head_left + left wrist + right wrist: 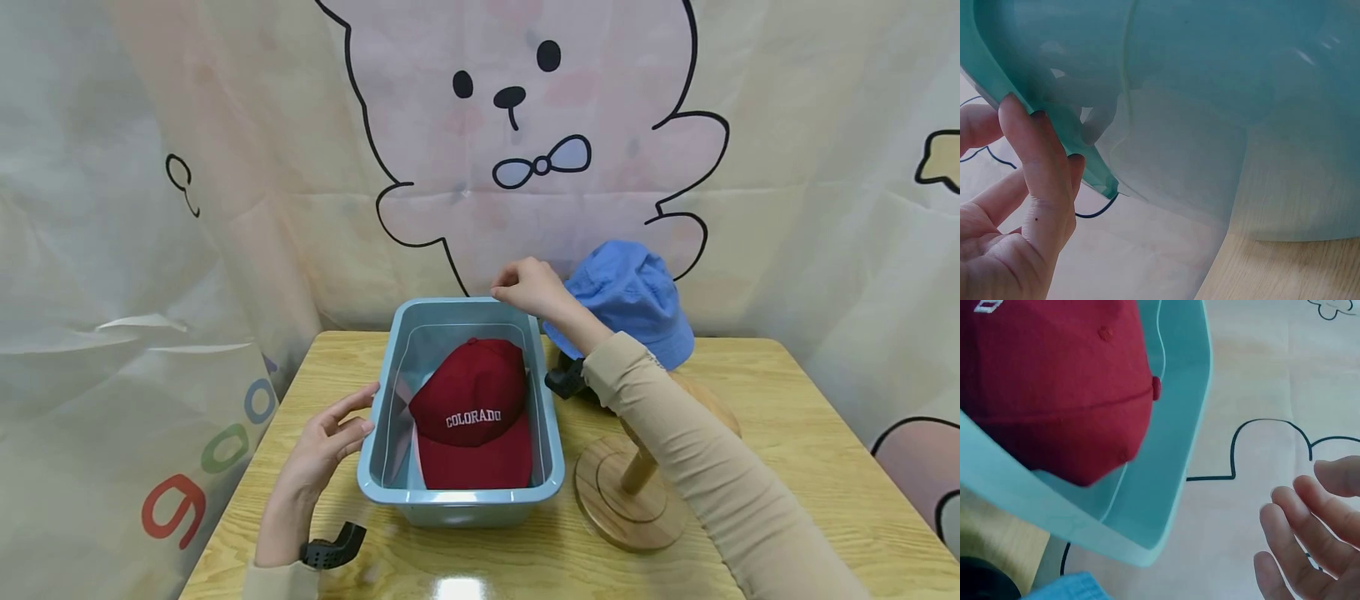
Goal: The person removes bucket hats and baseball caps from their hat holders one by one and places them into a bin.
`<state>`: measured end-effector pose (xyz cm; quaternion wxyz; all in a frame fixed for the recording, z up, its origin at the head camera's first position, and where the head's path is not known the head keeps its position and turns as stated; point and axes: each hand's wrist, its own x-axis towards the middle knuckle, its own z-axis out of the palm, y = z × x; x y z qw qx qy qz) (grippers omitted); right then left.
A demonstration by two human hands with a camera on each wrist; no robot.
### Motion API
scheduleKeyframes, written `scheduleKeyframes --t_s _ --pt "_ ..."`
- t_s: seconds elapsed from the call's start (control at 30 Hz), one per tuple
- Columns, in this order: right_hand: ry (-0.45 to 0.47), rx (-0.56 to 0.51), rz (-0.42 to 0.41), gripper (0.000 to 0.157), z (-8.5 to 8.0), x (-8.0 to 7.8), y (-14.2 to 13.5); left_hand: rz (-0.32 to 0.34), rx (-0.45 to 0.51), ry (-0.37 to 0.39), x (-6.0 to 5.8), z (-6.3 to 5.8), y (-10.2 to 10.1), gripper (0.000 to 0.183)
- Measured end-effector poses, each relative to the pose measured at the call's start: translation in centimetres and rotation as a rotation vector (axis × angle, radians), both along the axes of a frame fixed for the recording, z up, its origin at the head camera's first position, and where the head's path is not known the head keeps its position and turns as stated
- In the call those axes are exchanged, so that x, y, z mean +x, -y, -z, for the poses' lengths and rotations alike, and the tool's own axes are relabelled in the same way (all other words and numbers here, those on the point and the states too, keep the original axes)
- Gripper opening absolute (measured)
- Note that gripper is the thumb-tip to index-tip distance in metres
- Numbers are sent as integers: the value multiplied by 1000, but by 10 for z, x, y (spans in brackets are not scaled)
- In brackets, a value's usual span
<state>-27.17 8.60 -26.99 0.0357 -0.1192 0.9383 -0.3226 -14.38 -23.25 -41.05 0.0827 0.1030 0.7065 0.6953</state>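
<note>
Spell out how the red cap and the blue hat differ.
The red cap lies inside the bin, while the blue hat is outside it. The cap is deep red, the hat a lighter blue. The cap shows white COLORADO lettering; none shows on the hat's visible side. Both have a rounded crown and a brim.

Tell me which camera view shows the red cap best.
The head view: the whole red cap lies in frame inside the bin, brim and COLORADO lettering included. The right wrist view shows only part of it, cut off by the frame edges. The left wrist view shows none of it, mostly the bin's outer wall.
</note>
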Motion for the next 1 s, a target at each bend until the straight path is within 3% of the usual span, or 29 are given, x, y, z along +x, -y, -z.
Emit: scheduleKeyframes --t_s 0.67,1.0 --pt "-114 57 99 18 -38 -2 -46 19 19 -4 0 0 0 54" --pt "-133 103 135 17 -43 -7 -74 13 11 -4 0 0 -2 53"
